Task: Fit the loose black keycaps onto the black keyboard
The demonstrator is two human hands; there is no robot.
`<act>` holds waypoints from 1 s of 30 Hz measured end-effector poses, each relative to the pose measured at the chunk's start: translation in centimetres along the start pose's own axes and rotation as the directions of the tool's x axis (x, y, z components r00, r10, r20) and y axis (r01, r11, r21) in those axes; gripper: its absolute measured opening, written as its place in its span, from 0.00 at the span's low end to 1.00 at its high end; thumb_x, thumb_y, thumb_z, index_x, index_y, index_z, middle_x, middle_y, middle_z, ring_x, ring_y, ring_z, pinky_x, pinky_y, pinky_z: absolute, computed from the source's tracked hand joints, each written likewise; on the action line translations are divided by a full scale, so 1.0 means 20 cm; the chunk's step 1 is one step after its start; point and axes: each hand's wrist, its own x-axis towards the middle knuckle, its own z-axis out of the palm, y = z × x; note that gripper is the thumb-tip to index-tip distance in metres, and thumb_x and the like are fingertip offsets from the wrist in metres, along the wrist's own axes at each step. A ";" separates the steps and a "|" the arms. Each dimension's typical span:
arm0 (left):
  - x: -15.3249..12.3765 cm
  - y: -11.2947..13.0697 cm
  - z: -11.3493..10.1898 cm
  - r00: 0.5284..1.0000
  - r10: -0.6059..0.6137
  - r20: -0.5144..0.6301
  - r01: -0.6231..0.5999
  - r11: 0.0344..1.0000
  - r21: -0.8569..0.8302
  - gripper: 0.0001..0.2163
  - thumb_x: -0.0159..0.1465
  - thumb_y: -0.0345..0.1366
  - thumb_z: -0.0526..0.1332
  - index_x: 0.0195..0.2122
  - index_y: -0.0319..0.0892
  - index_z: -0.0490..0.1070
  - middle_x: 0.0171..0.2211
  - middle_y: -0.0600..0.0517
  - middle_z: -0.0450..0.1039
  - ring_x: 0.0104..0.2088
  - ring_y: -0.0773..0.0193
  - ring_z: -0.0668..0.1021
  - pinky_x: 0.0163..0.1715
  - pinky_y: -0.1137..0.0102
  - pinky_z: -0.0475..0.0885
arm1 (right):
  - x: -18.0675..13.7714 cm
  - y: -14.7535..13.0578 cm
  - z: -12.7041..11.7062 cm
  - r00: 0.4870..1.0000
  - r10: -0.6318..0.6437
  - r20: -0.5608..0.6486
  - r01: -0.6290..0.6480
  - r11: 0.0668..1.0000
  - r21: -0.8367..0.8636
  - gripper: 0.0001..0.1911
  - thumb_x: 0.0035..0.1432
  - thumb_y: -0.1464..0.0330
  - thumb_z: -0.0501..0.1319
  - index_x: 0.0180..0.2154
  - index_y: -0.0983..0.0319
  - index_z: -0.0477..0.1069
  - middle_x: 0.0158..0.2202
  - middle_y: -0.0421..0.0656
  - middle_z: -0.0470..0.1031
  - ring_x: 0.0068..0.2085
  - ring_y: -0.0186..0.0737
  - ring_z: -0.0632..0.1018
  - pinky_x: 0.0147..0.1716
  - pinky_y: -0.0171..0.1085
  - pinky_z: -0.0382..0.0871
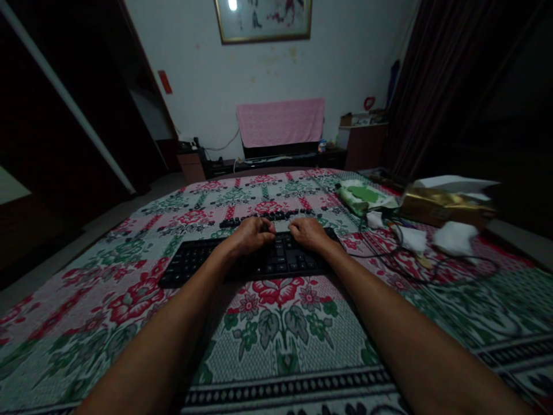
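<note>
A black keyboard [298, 259] lies crosswise on the patterned cloth, partly covered by my hands and forearms. Just beyond its far edge, small black pieces that look like loose keycaps [283, 215] form a row. My left hand [253, 235] is over the middle of the keyboard, thumb and fingers closed together; a small dark spot shows between them, too dim to name. Close by on the right, my right hand [309, 232] rests at the keyboard's far edge with its fingers curled in. What its fingertips grip, if anything, is hidden.
On the right of the cloth [276, 334] are a green-and-white packet [365, 196], a gold tissue box [447, 204], crumpled white tissues [455, 237] and a looping black cable [401, 271]. Beyond the table, a pink cloth [280, 123] drapes a dark screen by the wall.
</note>
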 end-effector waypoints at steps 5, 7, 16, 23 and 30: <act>0.05 -0.04 -0.01 0.999 0.024 0.043 -0.023 0.999 -0.025 0.06 0.45 0.30 0.63 0.26 0.40 0.72 0.19 0.56 0.69 0.20 0.70 0.70 0.18 0.78 0.61 | 0.00 0.00 0.01 1.000 0.006 0.002 -0.006 1.000 0.001 0.18 0.60 0.66 0.48 0.38 0.59 0.77 0.41 0.45 0.78 0.42 0.40 0.76 0.39 0.32 0.62; 0.06 -0.03 -0.02 0.997 0.022 0.078 -0.021 1.000 -0.017 0.06 0.45 0.29 0.63 0.25 0.41 0.72 0.18 0.57 0.69 0.19 0.71 0.69 0.17 0.78 0.60 | 0.01 0.00 0.01 1.000 0.011 0.003 -0.011 1.000 -0.004 0.18 0.60 0.66 0.48 0.39 0.59 0.76 0.41 0.45 0.78 0.42 0.40 0.76 0.39 0.32 0.62; 0.02 0.05 -0.05 0.991 -0.029 0.132 0.047 0.989 -0.141 0.05 0.44 0.28 0.65 0.23 0.40 0.72 0.18 0.55 0.72 0.17 0.70 0.71 0.16 0.77 0.63 | 0.00 0.00 0.00 1.000 0.017 0.017 -0.017 1.000 0.001 0.18 0.60 0.65 0.49 0.38 0.60 0.77 0.41 0.46 0.78 0.43 0.41 0.76 0.40 0.32 0.62; 0.06 0.00 -0.03 0.999 -0.001 0.052 0.000 1.000 0.015 0.07 0.47 0.30 0.63 0.28 0.39 0.70 0.21 0.56 0.72 0.23 0.68 0.74 0.22 0.76 0.66 | 0.00 -0.01 -0.01 1.000 0.002 0.019 -0.001 1.000 -0.012 0.18 0.60 0.66 0.47 0.38 0.61 0.76 0.41 0.46 0.78 0.42 0.41 0.76 0.40 0.33 0.61; 0.10 0.01 -0.05 0.986 -0.119 0.115 0.131 0.986 -0.103 0.08 0.48 0.29 0.64 0.28 0.38 0.66 0.17 0.56 0.70 0.20 0.69 0.74 0.19 0.77 0.64 | 0.00 -0.01 -0.01 1.000 0.000 0.029 0.001 0.999 -0.041 0.18 0.60 0.66 0.47 0.38 0.61 0.76 0.41 0.47 0.78 0.42 0.41 0.76 0.39 0.34 0.61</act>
